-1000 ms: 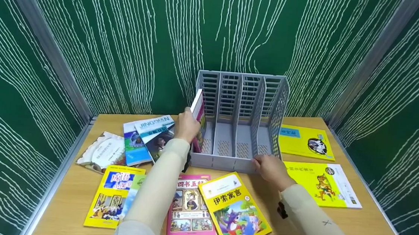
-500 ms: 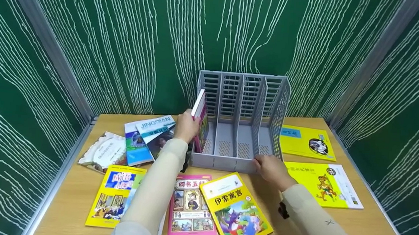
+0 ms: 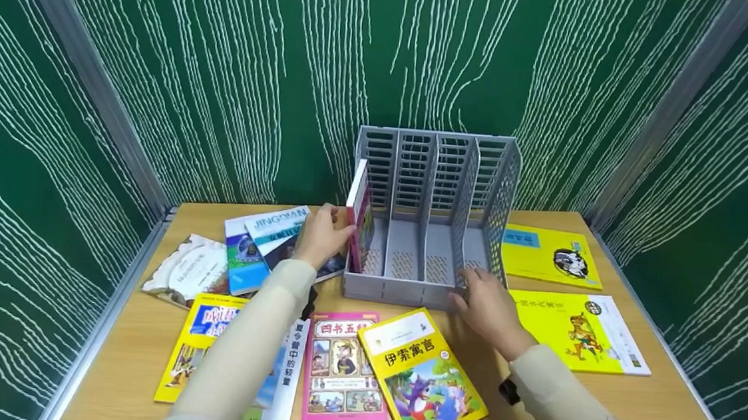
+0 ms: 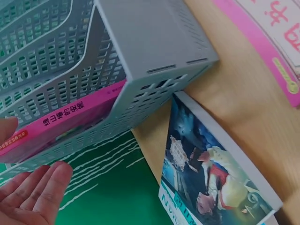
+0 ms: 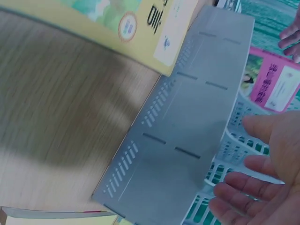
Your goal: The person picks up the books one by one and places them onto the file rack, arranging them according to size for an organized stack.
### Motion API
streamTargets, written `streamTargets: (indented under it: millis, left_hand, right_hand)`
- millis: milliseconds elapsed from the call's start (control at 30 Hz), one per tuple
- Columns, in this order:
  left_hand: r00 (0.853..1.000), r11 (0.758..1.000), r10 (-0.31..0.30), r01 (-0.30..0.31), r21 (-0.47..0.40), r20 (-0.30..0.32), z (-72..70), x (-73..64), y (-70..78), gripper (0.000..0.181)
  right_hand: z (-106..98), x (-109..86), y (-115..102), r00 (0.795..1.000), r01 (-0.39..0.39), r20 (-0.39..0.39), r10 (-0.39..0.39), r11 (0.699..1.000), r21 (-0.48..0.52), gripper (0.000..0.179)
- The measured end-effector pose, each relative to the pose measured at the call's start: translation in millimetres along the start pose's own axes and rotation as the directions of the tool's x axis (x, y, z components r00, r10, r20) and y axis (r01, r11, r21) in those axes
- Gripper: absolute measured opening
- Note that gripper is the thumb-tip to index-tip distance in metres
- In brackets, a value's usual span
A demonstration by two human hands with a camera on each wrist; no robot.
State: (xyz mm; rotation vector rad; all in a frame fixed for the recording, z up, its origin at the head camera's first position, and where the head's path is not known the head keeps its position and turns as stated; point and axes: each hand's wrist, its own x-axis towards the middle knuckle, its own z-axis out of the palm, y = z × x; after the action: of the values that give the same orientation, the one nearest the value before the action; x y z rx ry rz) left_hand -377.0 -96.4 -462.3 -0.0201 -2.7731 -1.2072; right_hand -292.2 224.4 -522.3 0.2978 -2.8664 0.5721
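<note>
A grey file rack point(image 3: 401, 292) with upright dividers stands at the back of the table. In its leftmost compartment a pink book point(image 3: 358, 219) stands on edge, spine toward me. My left hand point(image 3: 324, 236) is beside that book, fingers loosely extended; in the left wrist view its thumb lies near the pink spine point(image 4: 70, 118) and its fingers point(image 4: 44, 187) are spread apart outside the rack's side. My right hand point(image 3: 493, 313) is at the rack's front right corner. The right wrist view shows its fingers point(image 5: 243, 187) relaxed and apart, holding nothing.
Before the rack lie a pink comic-style book point(image 3: 345, 368) and a yellow book point(image 3: 424, 381). Several more books, among them a blue-and-white JINGDIAN one point(image 3: 279, 222) and a scalloped white one point(image 3: 192, 272), lie at left. Two yellow books, one lower point(image 3: 578, 333), lie at right.
My left hand has loosened from the pink book and drawn slightly left. My right hand has let go of the rack's front edge, its fingers now opened out. The book stays in its compartment.
</note>
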Motion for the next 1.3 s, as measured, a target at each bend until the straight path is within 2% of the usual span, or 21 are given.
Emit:
streamTargets:
  millis: [133, 200, 333, 433, 533, 700, 800, 900, 1033, 1133, 1233, 1300]
  left_hand:
    - [1.000, 0.999, 0.027, -0.027, 0.019, 0.010, 1.4, -11.3, -7.7, 0.056]
    - [0.999, 0.998, 0.053, -0.053, 0.041, 0.002, 4.2, -17.0, -11.7, 0.049]
    - [0.995, 0.991, 0.103, -0.103, 0.082, 0.007, 11.4, -26.8, -19.1, 0.035]
    - [0.988, 0.985, 0.143, -0.149, 0.087, 0.063, 17.6, -32.7, -24.2, 0.031]
    - [0.967, 0.965, 0.220, -0.235, 0.118, 0.127, 24.6, -37.7, -29.6, 0.031]
    - [0.912, 0.886, 0.360, -0.400, 0.235, 0.198, 36.3, -43.9, -37.7, 0.034]
    - [0.891, 0.853, 0.396, -0.447, 0.271, 0.224, 40.8, -46.9, -40.3, 0.036]
    - [0.877, 0.818, 0.423, -0.478, 0.320, 0.229, 45.9, -48.1, -41.5, 0.033]
    - [0.841, 0.719, 0.486, -0.540, 0.439, 0.237, 52.6, -47.1, -41.9, 0.023]
    - [0.810, 0.632, 0.532, -0.574, 0.521, 0.249, 56.7, -46.2, -42.4, 0.014]
    - [0.786, 0.568, 0.562, -0.592, 0.571, 0.256, 59.6, -45.5, -43.6, 0.009]
    - [0.777, 0.539, 0.570, -0.599, 0.592, 0.267, 60.9, -45.3, -44.2, 0.009]
  right_hand:
    - [-1, -9.6, -5, 0.999, -0.033, 0.035, 0.032, 0.999, 0.033, 0.051]
    - [-1, -13.7, -7, 0.997, -0.049, 0.060, 0.045, 0.997, 0.060, 0.052]
    - [3, -20.8, -9, 0.990, -0.093, 0.119, 0.078, 0.988, 0.124, 0.064]
    - [8, -24.3, -10, 0.968, -0.172, 0.209, 0.141, 0.976, 0.137, 0.068]
    - [13, -27.3, -10, 0.926, -0.253, 0.315, 0.209, 0.962, 0.106, 0.062]
    - [26, -33.4, -12, 0.881, -0.322, 0.407, 0.241, 0.936, 0.143, 0.049]
    - [34, -35.9, -14, 0.867, -0.356, 0.428, 0.256, 0.919, 0.171, 0.044]
    - [41, -38.4, -17, 0.856, -0.380, 0.443, 0.267, 0.906, 0.188, 0.046]
    - [49, -42.9, -22, 0.843, -0.423, 0.455, 0.288, 0.877, 0.228, 0.047]
    - [52, -44.6, -27, 0.847, -0.421, 0.449, 0.285, 0.875, 0.240, 0.050]
    - [55, -44.6, -31, 0.854, -0.403, 0.445, 0.268, 0.883, 0.242, 0.050]
    - [56, -44.1, -32, 0.852, -0.403, 0.451, 0.265, 0.883, 0.240, 0.048]
